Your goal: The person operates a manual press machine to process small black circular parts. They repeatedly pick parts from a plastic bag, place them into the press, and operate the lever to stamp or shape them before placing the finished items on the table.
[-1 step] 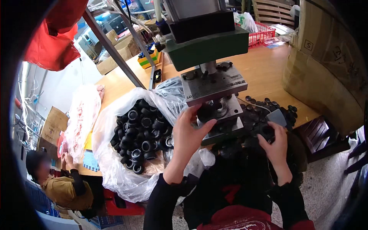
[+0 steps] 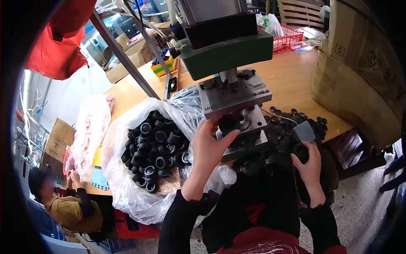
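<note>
My left hand point(image 2: 210, 144) is closed on a black rubber tyre point(image 2: 229, 123), thumb and fingers on either side, at the lower steel die point(image 2: 256, 120) of a bench press point(image 2: 228, 55). The upper die block point(image 2: 235, 94) hangs above it with a gap between. My right hand point(image 2: 309, 164) grips another dark round piece point(image 2: 300, 151), which looks like a tyre too, beside the grey flat pad point(image 2: 304, 131). Behind and around that hand lies a pile of small black discs point(image 2: 287, 122).
A clear plastic bag point(image 2: 114, 169) full of black tyres point(image 2: 152, 148) lies open on the wooden table point(image 2: 292, 76) at my left. A tall cardboard box point(image 2: 355, 76) stands at the right. At far left, another person point(image 2: 72, 207) sits with both hands raised at the table edge.
My right hand has shifted slightly right and down with the dark piece. My left hand stays almost in place at the die.
</note>
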### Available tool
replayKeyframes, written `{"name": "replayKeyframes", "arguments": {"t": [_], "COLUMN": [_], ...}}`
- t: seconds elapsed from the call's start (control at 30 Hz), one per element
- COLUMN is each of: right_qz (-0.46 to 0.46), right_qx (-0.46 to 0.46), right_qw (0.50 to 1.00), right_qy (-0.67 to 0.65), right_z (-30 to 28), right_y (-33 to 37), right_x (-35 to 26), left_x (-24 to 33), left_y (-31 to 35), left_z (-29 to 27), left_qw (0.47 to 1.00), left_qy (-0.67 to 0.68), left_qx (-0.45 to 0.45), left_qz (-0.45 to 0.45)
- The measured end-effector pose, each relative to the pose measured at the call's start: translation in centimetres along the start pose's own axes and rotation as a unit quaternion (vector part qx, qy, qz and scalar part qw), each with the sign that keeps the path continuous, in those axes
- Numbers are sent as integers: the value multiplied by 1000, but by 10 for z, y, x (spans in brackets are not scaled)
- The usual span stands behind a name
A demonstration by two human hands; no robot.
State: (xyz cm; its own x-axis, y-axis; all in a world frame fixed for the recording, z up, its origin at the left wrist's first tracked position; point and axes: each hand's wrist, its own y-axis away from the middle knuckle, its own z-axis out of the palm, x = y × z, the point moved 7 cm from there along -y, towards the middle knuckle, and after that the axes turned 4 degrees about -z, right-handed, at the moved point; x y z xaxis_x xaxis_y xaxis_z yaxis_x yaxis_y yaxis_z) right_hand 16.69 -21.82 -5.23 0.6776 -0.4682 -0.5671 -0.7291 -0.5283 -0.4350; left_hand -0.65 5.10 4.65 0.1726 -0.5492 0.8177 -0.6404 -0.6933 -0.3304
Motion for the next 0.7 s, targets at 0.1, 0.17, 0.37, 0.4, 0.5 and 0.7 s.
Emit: {"name": "replayKeyframes", "arguments": {"t": [0.1, 0.17, 0.37, 0.4, 0.5, 0.7], "right_qz": [105, 130, 123, 90, 4, -55], "right_qx": [-46, -31, -47, -52, -101, -101], "right_qw": [990, 981, 990, 994, 994, 961], "right_qy": [84, 142, 55, 32, 45, 252], "right_z": [-25, -43, -44, -37, -1, 44], "right_y": [54, 85, 66, 49, -10, -57], "right_x": [103, 154, 133, 112, 51, 59], "left_x": [7, 14, 13, 13, 3, 4], "left_y": [-13, -19, -30, -29, -16, 16], "left_z": [14, 24, 32, 36, 26, -10], "left_qw": [998, 998, 988, 989, 989, 984], "left_qy": [-59, -43, -149, -139, -128, -128], "left_qx": [-17, -41, -20, -14, 38, 95], "left_qz": [-5, -5, 40, 42, 55, 82]}}
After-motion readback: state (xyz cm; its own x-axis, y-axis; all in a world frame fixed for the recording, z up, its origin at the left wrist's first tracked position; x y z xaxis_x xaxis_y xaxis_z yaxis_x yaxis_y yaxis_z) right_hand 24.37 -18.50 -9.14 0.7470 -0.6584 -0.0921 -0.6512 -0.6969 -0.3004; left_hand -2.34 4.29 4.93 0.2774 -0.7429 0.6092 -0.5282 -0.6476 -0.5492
